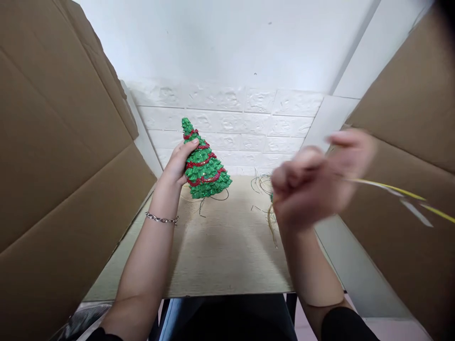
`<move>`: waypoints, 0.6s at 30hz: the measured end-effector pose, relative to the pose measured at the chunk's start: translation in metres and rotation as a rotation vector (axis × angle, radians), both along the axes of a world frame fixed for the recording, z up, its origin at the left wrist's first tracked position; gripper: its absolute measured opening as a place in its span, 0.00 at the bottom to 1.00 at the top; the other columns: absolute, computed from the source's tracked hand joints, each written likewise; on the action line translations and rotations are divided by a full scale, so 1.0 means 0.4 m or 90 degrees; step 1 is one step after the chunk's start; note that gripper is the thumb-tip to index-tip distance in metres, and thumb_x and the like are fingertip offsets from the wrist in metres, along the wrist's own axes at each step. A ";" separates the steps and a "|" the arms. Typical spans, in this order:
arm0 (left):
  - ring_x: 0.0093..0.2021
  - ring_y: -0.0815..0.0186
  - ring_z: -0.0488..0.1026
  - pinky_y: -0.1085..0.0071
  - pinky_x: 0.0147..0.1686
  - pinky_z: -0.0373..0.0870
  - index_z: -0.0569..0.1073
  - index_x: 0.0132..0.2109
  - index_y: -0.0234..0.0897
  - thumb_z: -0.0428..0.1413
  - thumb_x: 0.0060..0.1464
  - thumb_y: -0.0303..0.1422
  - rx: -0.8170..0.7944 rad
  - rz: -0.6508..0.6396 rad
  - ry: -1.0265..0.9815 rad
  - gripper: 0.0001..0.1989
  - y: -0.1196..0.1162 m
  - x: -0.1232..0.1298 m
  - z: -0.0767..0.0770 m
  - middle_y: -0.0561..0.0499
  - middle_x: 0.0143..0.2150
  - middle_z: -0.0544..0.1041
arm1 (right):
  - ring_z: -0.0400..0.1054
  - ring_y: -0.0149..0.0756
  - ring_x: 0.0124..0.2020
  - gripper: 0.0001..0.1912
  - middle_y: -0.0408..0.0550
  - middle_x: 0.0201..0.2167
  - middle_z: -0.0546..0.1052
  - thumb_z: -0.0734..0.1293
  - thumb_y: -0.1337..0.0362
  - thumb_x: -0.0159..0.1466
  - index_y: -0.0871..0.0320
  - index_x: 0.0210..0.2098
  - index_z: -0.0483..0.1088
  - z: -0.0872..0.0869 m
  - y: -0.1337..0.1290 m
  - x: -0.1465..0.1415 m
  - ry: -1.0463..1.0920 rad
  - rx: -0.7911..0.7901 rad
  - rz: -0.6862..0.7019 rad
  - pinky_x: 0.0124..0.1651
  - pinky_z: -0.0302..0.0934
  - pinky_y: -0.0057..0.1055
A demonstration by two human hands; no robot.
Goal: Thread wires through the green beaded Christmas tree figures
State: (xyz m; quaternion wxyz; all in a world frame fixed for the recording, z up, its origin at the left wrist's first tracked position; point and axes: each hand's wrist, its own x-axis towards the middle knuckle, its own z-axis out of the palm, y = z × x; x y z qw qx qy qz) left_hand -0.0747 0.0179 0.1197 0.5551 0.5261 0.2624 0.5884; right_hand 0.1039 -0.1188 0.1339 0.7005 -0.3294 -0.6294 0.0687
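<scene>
A green model tree (204, 173) with red garlands leans to the left, its top up, in my left hand (181, 163), whose thumb lies across its upper part. Thin dark and pale wires show below its base. My right hand (316, 182), blurred by motion, is raised on the right with its fingers curled. Yellow and white strands (391, 185) stretch from it toward the right edge. A gold-coloured cord (271, 225) hangs beside that hand's lower left side. What its fingers grip is hard to make out.
Loose wires (261, 183) lie at the back of the wooden table (227, 255), near a small green thing partly hidden by my right hand. Cardboard panels stand at the left (64, 142) and right (401, 142). A white brick-patterned wall (227, 121) rises behind.
</scene>
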 end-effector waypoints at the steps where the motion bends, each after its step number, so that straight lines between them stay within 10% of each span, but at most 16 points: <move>1: 0.24 0.68 0.69 0.70 0.27 0.69 0.68 0.28 0.36 0.60 0.38 0.42 -0.002 -0.003 0.001 0.15 -0.002 -0.002 0.002 0.52 0.24 0.70 | 0.48 0.25 0.14 0.26 0.37 0.16 0.53 0.40 0.48 0.66 0.53 0.38 0.62 -0.006 0.038 -0.006 -0.004 0.022 -0.010 0.19 0.48 0.24; 7: 0.28 0.63 0.72 0.65 0.30 0.72 0.69 0.33 0.35 0.59 0.36 0.45 -0.022 -0.048 -0.003 0.20 -0.019 -0.014 0.011 0.48 0.27 0.73 | 0.53 0.24 0.19 0.27 0.40 0.15 0.61 0.63 0.42 0.53 0.59 0.15 0.59 -0.063 0.192 0.019 -0.456 -0.058 -0.037 0.24 0.44 0.26; 13: 0.28 0.62 0.72 0.64 0.31 0.72 0.69 0.33 0.35 0.59 0.35 0.46 0.019 -0.023 -0.001 0.21 -0.018 -0.016 0.012 0.48 0.26 0.72 | 0.52 0.23 0.19 0.25 0.36 0.14 0.63 0.70 0.42 0.44 0.58 0.17 0.63 -0.050 0.182 0.016 -0.576 -0.272 -0.024 0.23 0.41 0.24; 18: 0.32 0.60 0.73 0.64 0.31 0.72 0.70 0.35 0.35 0.59 0.36 0.47 0.022 -0.021 0.003 0.22 -0.018 -0.018 0.012 0.45 0.30 0.74 | 0.55 0.25 0.20 0.22 0.38 0.16 0.66 0.68 0.42 0.48 0.56 0.22 0.68 -0.046 0.173 0.010 -0.629 -0.260 -0.098 0.23 0.40 0.25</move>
